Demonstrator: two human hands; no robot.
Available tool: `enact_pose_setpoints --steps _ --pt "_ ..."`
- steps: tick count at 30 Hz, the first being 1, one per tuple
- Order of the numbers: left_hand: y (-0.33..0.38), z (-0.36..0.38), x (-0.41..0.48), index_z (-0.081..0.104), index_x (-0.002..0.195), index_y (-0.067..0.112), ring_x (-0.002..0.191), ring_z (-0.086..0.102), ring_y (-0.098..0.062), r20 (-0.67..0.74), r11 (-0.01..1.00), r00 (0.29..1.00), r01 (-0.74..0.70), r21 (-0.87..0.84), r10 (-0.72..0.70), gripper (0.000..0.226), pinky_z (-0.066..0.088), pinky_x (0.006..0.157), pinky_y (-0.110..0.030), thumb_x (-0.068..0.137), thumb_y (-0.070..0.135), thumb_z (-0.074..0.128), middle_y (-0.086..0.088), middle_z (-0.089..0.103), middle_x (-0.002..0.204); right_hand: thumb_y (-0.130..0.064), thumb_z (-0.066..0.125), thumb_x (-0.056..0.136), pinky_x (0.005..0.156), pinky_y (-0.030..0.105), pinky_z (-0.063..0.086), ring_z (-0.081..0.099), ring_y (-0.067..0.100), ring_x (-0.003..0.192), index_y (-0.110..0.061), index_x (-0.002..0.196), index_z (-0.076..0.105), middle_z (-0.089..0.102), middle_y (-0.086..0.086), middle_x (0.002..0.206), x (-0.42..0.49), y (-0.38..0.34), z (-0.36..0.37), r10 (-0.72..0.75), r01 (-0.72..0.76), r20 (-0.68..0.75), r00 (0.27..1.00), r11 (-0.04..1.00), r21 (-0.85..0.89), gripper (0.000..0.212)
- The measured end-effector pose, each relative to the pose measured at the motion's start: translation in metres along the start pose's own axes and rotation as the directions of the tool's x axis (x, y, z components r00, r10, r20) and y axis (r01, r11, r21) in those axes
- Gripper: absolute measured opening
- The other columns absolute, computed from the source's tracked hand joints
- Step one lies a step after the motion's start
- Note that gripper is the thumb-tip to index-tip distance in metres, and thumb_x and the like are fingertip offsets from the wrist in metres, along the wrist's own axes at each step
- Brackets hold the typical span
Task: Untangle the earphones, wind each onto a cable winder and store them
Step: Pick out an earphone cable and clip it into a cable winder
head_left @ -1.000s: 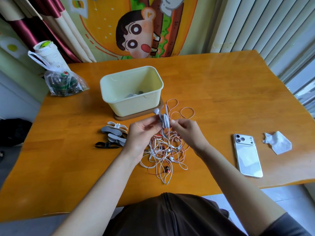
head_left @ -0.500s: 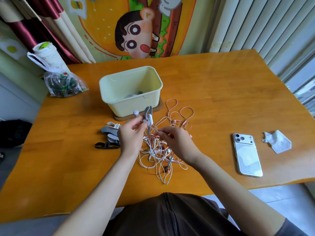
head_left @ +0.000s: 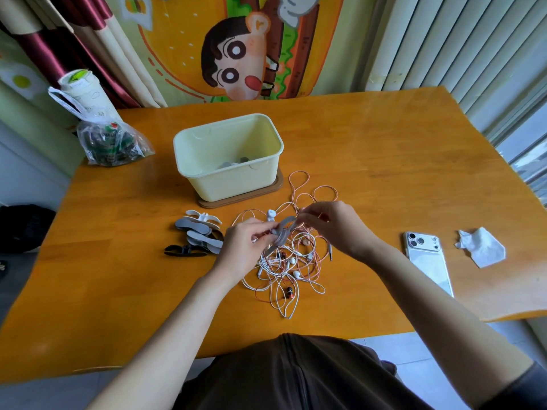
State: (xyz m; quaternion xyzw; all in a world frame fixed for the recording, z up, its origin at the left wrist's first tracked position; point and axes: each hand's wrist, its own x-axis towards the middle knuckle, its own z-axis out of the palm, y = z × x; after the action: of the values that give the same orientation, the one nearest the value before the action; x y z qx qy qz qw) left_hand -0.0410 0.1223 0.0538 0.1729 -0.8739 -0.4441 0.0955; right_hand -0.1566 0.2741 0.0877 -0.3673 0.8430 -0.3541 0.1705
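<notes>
A tangle of white and pink earphone cables [head_left: 291, 263] lies on the wooden table [head_left: 370, 161] in front of me. My left hand [head_left: 245, 247] grips a grey cable winder [head_left: 282, 233] just above the tangle, with a white earbud [head_left: 270, 215] sticking up beside it. My right hand [head_left: 331, 224] pinches the winder's right tip together with a thin cable. Spare grey, white and black winders [head_left: 196, 235] lie in a pile to the left of my left hand. A pale yellow bin [head_left: 228, 155] stands behind the tangle, with some grey and white items at its bottom.
A white phone [head_left: 427, 258] lies face down at the right, with a crumpled tissue [head_left: 481, 247] beyond it. A plastic bag [head_left: 111, 143] with a paper roll sits at the table's far left corner. The bin stands on a brown lid [head_left: 278, 184].
Both hands came down and closer together over the tangle. The winder, held upright by my left hand before, now lies nearly level between both hands.
</notes>
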Motion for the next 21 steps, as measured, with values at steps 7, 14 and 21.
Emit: enact_pose_setpoints --steps 7,14,21 --pt "0.001 -0.012 0.001 0.062 0.123 0.010 0.103 0.063 -0.011 0.174 0.964 0.982 0.109 -0.242 -0.067 0.037 0.049 0.090 -0.022 0.086 0.001 0.064 0.002 0.068 0.108 -0.026 0.067 0.085 0.048 0.011 0.036 0.050 -0.002 0.048 -0.009 0.083 0.069 0.058 -0.008 0.064 0.004 0.001 -0.002 0.004 0.007 -0.103 0.995 0.994 0.109 0.017" --pt "0.023 -0.012 0.000 0.068 0.109 0.014 0.100 0.067 -0.012 0.213 0.660 0.969 0.242 -0.711 -0.126 0.030 0.054 0.082 -0.024 0.081 0.011 0.061 0.001 0.073 0.104 -0.025 0.062 0.090 0.046 0.014 0.028 0.036 0.001 0.044 -0.001 0.081 0.069 0.046 -0.015 0.049 0.006 0.003 0.017 0.118 -0.081 -0.088 0.989 0.934 0.347 0.026" --pt "0.029 -0.009 0.011 0.069 0.103 0.017 0.094 0.068 -0.013 0.133 0.388 0.930 0.269 -0.882 -0.342 0.024 0.057 0.074 -0.028 0.090 0.004 0.055 -0.001 0.073 0.101 -0.020 0.055 0.094 0.049 0.015 0.034 0.042 0.001 0.048 -0.013 0.075 0.065 0.055 -0.007 0.059 -0.004 -0.008 0.041 0.136 -0.118 -0.014 0.991 0.903 0.413 0.023"
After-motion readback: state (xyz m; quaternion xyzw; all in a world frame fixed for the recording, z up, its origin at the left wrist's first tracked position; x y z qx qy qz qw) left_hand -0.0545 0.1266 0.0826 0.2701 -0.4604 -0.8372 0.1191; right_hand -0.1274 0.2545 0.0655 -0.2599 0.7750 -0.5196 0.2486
